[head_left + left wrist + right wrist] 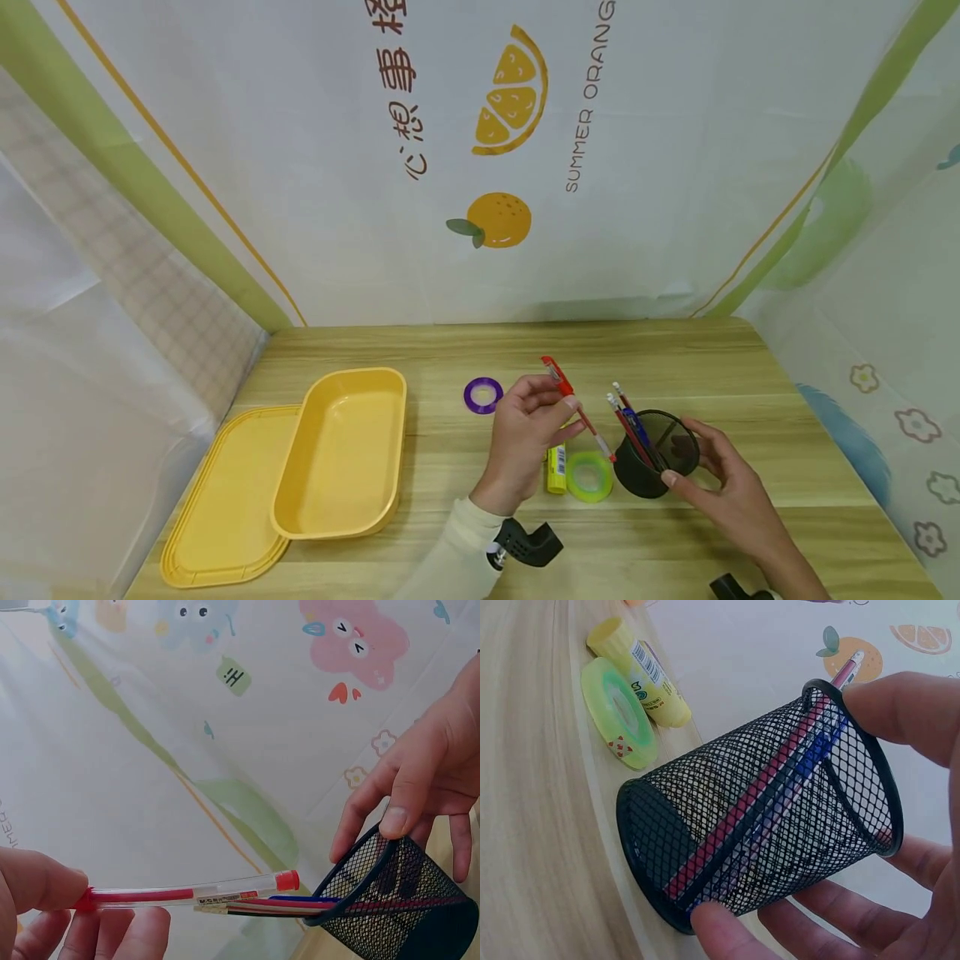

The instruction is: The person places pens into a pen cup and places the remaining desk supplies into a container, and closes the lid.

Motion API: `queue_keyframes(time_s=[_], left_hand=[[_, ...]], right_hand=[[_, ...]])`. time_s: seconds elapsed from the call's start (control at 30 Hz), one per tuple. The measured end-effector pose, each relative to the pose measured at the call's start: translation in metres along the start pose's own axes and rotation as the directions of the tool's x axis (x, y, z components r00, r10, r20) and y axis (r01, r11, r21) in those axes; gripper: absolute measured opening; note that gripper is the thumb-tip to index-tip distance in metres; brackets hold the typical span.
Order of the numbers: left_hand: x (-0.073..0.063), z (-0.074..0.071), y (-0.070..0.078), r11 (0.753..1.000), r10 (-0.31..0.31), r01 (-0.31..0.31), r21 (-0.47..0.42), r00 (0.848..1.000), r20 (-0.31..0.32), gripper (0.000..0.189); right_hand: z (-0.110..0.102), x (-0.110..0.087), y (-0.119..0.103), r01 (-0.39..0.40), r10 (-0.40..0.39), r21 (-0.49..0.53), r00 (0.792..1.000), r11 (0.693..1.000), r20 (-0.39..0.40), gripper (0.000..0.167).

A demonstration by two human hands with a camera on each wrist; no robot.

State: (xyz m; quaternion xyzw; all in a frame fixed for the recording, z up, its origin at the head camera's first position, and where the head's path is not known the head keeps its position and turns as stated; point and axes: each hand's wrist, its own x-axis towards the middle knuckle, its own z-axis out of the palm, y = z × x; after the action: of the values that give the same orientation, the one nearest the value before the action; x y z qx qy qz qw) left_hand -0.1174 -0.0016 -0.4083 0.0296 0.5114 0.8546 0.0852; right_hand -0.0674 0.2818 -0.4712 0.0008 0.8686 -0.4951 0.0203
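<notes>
My left hand [525, 437] pinches a red gel pen [559, 379] near its red cap, its other end pointing down toward the pen holder. My right hand [738, 496] grips a black mesh pen holder [636, 480], thumb at the rim and fingers round the side. The holder leans over with its mouth toward the left hand in the left wrist view. Inside it stand white-tipped pencils [614, 404] and a blue pen [810, 759], showing through the mesh in the right wrist view. In that left view, the red pen's end [286, 880] overlaps the pencils near the rim.
A yellow glue stick [556, 478] and a roll of green tape [588, 497] lie between the hands. Farther back is a purple tape roll [471, 397]. At left, a yellow box [341, 467] overlaps its flat yellow lid [225, 508]. A printed cloth [375, 250] hangs behind the table.
</notes>
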Motion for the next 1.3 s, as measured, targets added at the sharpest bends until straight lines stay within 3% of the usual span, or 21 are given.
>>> queue_keyframes(time_s=[0.27, 0.53, 0.9, 1.3], left_hand=[[-0.001, 0.014, -0.009, 0.998, 0.053, -0.051, -0.034, 0.997, 0.050, 0.027], [-0.001, 0.028, -0.029, 0.996, 0.083, -0.085, 0.024, 0.995, 0.047, 0.024], [0.004, 0.034, -0.046, 0.985, 0.131, -0.135, 0.106, 0.990, 0.045, 0.025], [0.008, 0.037, -0.060, 0.991, 0.088, -0.089, 0.104, 0.996, 0.014, 0.028]], right_hand=[[0.001, 0.001, 0.000, -0.003, 0.003, -0.006, 1.000, 1.000, -0.008, 0.083], [0.001, -0.001, 0.000, 0.024, -0.024, -0.015, 0.999, 1.000, -0.033, 0.080], [0.001, 0.000, -0.001, 0.031, -0.031, 0.000, 0.999, 1.000, -0.032, 0.077], [0.001, 0.000, 0.001, 0.054, -0.053, 0.023, 0.998, 0.998, -0.038, 0.077]])
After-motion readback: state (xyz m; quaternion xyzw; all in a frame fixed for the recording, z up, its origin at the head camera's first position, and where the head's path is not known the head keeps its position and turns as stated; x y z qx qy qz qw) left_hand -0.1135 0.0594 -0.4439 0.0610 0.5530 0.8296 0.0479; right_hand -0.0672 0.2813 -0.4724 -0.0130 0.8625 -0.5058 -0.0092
